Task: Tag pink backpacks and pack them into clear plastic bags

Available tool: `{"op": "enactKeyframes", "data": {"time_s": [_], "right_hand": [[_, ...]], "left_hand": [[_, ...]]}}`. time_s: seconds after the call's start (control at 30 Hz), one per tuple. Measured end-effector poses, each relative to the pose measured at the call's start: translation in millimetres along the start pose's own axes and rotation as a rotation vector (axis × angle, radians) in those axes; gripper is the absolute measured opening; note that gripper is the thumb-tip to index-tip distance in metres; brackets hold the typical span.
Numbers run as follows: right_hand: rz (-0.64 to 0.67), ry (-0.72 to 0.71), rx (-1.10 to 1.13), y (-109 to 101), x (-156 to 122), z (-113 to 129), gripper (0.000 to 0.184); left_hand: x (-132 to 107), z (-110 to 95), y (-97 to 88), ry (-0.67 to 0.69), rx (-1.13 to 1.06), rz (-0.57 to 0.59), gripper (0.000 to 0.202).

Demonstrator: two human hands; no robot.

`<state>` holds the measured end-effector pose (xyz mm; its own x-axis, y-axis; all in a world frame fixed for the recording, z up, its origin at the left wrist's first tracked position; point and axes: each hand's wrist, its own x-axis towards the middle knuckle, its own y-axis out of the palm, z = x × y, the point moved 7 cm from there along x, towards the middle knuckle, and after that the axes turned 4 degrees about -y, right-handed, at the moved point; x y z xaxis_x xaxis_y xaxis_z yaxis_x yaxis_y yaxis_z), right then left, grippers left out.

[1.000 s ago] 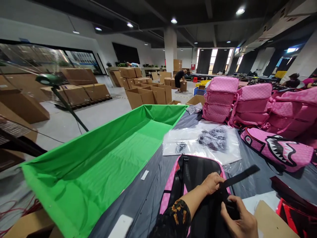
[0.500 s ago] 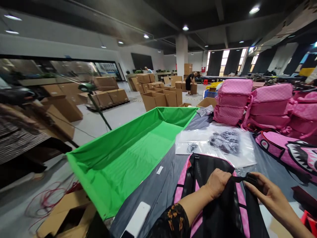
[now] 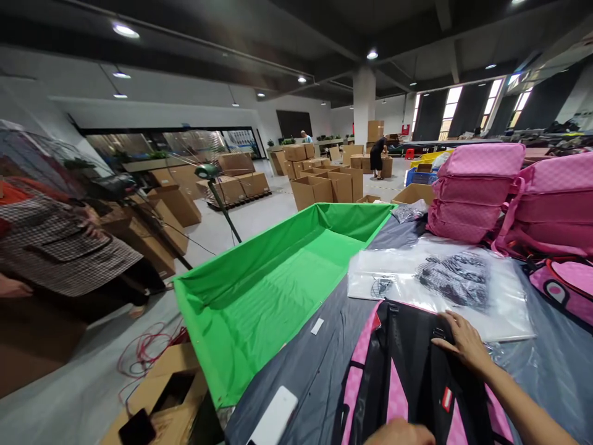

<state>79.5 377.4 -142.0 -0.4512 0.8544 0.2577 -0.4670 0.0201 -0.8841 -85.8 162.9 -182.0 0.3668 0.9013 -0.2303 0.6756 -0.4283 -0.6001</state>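
A black and pink backpack (image 3: 419, 371) lies on the grey-covered table, its strap side facing up. Across its upper right edge rests my right hand (image 3: 463, 340), fingers stretched and thumb apart, beside a black strap buckle. My left hand (image 3: 401, 432) shows only in part at the bottom edge, over the lower part of the backpack; its fingers are hidden and blurred. Just beyond the backpack lie clear plastic bags (image 3: 435, 284) with black print. A small red and white label (image 3: 446, 398) sits on a shoulder strap.
Left of the table stands a green fabric-lined bin (image 3: 278, 290). Stacked pink backpacks (image 3: 477, 191) rise at the right. A white phone-like object (image 3: 273, 417) lies near the front edge. At far left is a person in a checked apron (image 3: 69, 247). Cardboard boxes (image 3: 324, 185) fill the background.
My right hand has let go of the black strap and buckle and lies on the backpack's top. My left hand has moved down toward the bottom edge. The view has turned left.
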Motion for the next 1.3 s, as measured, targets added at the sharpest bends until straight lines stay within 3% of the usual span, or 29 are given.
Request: {"op": "enactKeyframes", "data": {"time_s": [0.03, 0.1, 0.13, 0.17, 0.23, 0.27, 0.33, 0.43, 0.6, 0.73, 0.9, 1.0, 1.1, 1.23, 1.3], "right_hand": [[-0.015, 0.030, -0.026, 6.2, -2.3, -9.8, 0.095], [-0.007, 0.055, -0.073, 19.1, -7.4, -26.7, 0.100], [0.006, 0.049, -0.089, 25.3, -9.8, -33.1, 0.098], [0.013, 0.036, -0.095, 30.5, -11.9, -38.1, 0.096], [-0.009, 0.008, -0.080, 36.3, -15.4, -44.5, 0.090], [-0.035, -0.005, -0.066, 37.1, -17.0, -45.7, 0.087], [-0.087, -0.032, -0.038, 36.5, -20.7, -43.7, 0.083], [-0.153, -0.082, -0.013, 34.1, -27.9, -30.1, 0.078], [-0.296, -0.180, -0.011, 31.1, -49.0, 2.8, 0.060], [-0.402, -0.198, -0.119, 32.1, -76.6, 24.3, 0.055], [-0.411, -0.187, -0.191, 40.6, -112.4, 42.8, 0.049], [-0.378, -0.185, -0.193, 51.5, -127.2, 40.8, 0.046], [-0.308, -0.151, -0.140, 65.4, -127.6, 24.1, 0.049], [0.001, -0.009, -0.045, 91.1, -96.4, -11.8, 0.053], [0.168, 0.076, -0.052, 100.7, -76.4, -28.1, 0.054]], "left_hand": [[5.0, 2.3, -29.4, -0.013, 0.000, -0.097, 0.028], [23.4, 9.8, -99.6, -0.081, 0.023, -0.404, 0.035], [36.8, 15.8, -131.7, -0.152, 0.066, -0.541, 0.034], [54.5, 24.4, -155.9, -0.258, 0.109, -0.602, 0.031], [96.5, 36.0, -184.3, -0.344, 0.133, -0.622, 0.027], [116.2, 40.8, -189.4, -0.369, 0.137, -0.613, 0.027], [145.7, 44.6, -185.3, -0.350, 0.140, -0.592, 0.028], [155.6, 38.2, -161.4, -0.215, 0.163, -0.591, 0.027], [121.3, 25.0, -134.8, 0.060, 0.259, -0.636, 0.053], [99.3, 31.5, -121.5, 0.143, 0.326, -0.673, 0.041], [73.1, 49.0, -84.8, 0.154, 0.395, -0.676, 0.036], [59.1, 59.8, -63.8, 0.157, 0.436, -0.606, 0.036], [65.6, 69.9, -57.3, 0.151, 0.478, -0.502, 0.033], [120.4, 81.5, -69.5, 0.079, 0.518, -0.388, 0.011], [150.9, 82.1, -77.8, 0.009, 0.526, -0.371, 0.014]]}}
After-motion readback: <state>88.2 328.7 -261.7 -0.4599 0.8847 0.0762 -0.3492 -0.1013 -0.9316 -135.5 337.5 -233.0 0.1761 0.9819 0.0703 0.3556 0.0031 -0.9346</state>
